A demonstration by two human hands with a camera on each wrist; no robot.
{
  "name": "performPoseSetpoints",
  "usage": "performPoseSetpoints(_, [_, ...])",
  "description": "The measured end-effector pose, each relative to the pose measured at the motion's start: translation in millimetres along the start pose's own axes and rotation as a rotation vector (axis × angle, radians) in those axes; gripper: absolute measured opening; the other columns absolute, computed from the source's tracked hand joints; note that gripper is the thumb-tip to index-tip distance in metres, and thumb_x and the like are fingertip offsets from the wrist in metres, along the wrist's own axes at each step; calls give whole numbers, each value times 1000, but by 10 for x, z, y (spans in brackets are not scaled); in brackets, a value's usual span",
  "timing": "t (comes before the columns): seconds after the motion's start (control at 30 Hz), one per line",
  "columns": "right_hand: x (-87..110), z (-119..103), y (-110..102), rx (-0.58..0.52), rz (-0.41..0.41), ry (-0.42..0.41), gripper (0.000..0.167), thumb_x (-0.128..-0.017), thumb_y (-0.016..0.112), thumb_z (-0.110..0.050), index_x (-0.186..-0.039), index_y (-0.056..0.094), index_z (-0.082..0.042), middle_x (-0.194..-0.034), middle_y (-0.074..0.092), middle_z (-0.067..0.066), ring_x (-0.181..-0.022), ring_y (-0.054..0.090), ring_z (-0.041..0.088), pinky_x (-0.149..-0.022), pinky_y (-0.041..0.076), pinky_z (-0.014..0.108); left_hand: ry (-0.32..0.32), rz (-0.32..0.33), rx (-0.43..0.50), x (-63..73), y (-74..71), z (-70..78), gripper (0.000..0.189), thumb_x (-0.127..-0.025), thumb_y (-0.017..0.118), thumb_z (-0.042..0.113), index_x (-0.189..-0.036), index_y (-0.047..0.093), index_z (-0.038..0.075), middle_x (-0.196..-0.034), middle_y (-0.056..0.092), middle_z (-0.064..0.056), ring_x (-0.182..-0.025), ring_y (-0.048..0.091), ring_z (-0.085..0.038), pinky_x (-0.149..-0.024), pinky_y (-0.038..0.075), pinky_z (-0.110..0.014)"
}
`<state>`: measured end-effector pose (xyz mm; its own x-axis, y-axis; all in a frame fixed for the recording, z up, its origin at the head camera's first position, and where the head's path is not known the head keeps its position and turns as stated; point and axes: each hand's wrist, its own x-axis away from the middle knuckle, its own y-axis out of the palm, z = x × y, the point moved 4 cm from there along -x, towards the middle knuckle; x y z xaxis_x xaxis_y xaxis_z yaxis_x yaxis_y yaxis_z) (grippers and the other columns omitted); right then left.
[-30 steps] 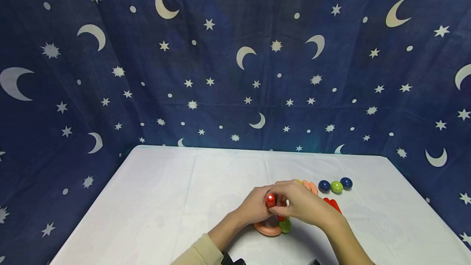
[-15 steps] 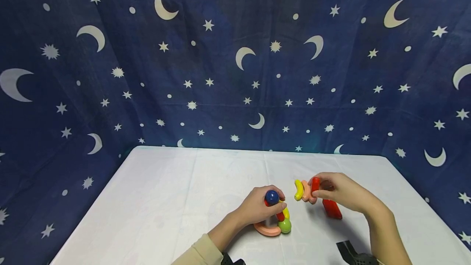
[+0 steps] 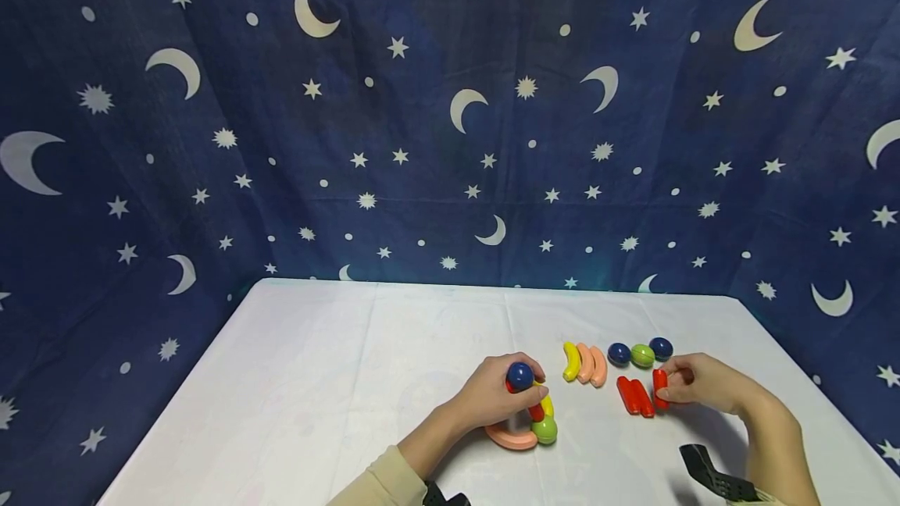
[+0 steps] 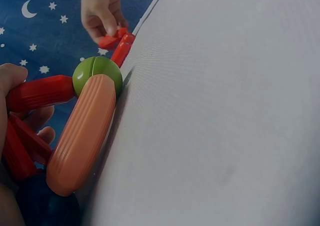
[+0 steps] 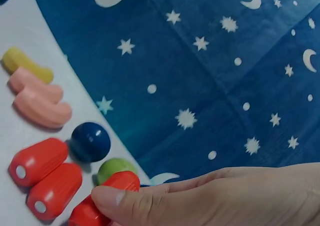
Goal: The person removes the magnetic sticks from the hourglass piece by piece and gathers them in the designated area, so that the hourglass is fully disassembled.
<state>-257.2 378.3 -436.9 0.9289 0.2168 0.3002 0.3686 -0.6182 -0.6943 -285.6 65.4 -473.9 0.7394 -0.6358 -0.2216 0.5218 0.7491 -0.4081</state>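
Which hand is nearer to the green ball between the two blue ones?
Right. The right hand, pinching a red piece, is just right of the green ball; the left hand, gripping the built frame, is farther off to the ball's left.

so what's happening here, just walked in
A person's left grip holds a structure of coloured rods and balls at the white table. Their right grip pinches a red rod beside two more red rods lying together; whether it touches the table is unclear. Farther back lie a yellow curved piece, two peach curved pieces, and two blue balls with a green ball between them.
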Motion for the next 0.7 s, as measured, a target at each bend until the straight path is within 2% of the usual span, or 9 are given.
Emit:
performPoseSetpoints(0.23, [-70,159,69,-6,-20,32,35,-84,71,-23,-101,63,7,-75,56,-1,-68,50,9,-60,44,19,-7,-11,7,0,-3,1,23,-87,65,33,-103,64,17,-98,69,5,-83,60,1,-80,50,-17])
performPoseSetpoints(0.57, [-124,143,134,-16,9,124,37,-79,76,-19,-101,56,4,-76,53,3,-70,51,15,-61,50,23,-3,-9,-10,7,-14,3,23,-87,66,33,-104,64,18,-99,69,5,-84,60,1,-81,50,-17])
performPoseSetpoints(0.7, [-123,145,121,10,7,121,35,-80,75,-19,-101,58,3,-76,53,2,-70,51,15,-60,48,22,-7,-17,-36,4,-23,9,26,-86,66,36,-107,63,20,-103,68,4,-87,60,1,-83,49,-17])
